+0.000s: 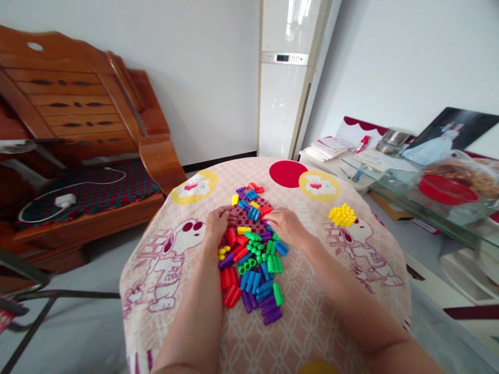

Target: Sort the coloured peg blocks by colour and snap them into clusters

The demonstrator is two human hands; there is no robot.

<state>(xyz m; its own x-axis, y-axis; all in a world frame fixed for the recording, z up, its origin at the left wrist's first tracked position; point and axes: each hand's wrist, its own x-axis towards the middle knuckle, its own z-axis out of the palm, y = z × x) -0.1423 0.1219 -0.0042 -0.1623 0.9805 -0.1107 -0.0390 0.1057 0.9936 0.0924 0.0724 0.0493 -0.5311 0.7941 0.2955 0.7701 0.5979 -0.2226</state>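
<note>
Through the head view I'm guiding both hands over a heap of coloured plastic pieces (275, 264), which is lying near the middle of the round, cloth-covered bench (319, 332). My right hand (287, 226) is keeping its fingers narrow, the tips at or just beside a red piece (265, 210); I'm not able to tell whether it is gripping anything. My left hand (220, 223) is resting at the heap's left edge, fingers loosely bent, and I can't tell whether it is holding a piece.

For this handling, I'm favouring a light pinch across one piece's sides, then a straight lift, since a sideways drag would probably be disturbing its close neighbours. I'm judging the left hand useful as a fence.

The pieces are looking like glossy, stubby tubes, many sitting side by side in short rows: blue (250, 282), purple (272, 307), red and green. Some green pieces (246, 267) are showing round open ends. One yellow piece (235, 199) is standing out beyond the left hand, while a dense yellow cluster (342, 215) is sitting well apart, to the right.
</note>
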